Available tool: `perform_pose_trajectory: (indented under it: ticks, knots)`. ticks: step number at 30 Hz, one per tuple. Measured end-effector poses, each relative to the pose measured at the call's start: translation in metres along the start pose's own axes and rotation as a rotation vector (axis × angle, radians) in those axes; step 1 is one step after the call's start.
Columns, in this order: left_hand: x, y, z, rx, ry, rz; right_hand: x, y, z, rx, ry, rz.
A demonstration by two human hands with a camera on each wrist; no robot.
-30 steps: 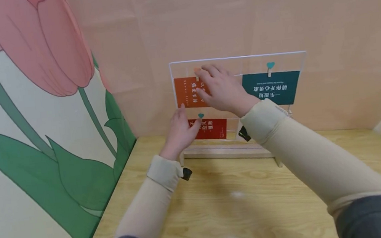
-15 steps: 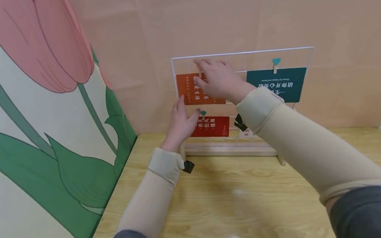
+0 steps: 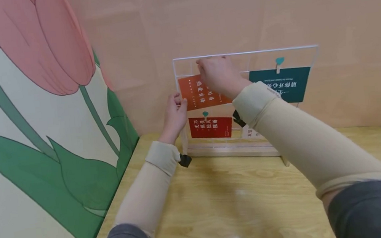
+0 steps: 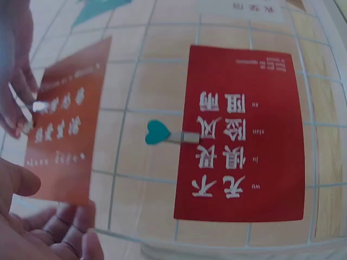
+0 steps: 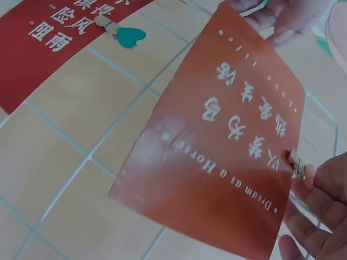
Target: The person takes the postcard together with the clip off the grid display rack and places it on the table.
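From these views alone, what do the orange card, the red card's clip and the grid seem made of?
Orange card: probably coated paper or thin cardstock, from its soft sheen. Clip: likely wood, pale and matte, with a teal heart, perhaps painted. Grid: apparently coated metal wire, thin, straight and pale.

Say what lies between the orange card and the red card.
In the left wrist view, a teal heart-topped clip on the edge of the red card, plus wire grid.
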State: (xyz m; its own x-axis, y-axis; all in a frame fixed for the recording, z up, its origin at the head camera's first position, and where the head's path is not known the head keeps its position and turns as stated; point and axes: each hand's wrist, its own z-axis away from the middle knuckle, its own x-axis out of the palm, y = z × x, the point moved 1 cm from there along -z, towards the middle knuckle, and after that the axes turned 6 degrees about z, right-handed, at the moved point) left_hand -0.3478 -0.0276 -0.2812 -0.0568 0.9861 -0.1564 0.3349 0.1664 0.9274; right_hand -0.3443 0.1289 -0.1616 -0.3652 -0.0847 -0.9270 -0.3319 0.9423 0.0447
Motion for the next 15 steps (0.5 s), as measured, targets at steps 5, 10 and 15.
perform_pose_trajectory:
  ticks: [5, 10, 15]
  knots:
    - [-0.0039, -0.0056, -0.0065, -0.019, 0.037, 0.028, 0.002, 0.0009, 0.0011, 0.039, -0.016, -0.167]
    - [-0.0047, -0.0033, -0.0101, -0.005, 0.028, 0.009, -0.0028, 0.0009, 0.001, 0.054, -0.017, -0.309]
    - [-0.0079, -0.0016, -0.0114, -0.013, 0.043, 0.01, -0.0075, -0.0006, -0.0012, 0.061, -0.016, -0.367]
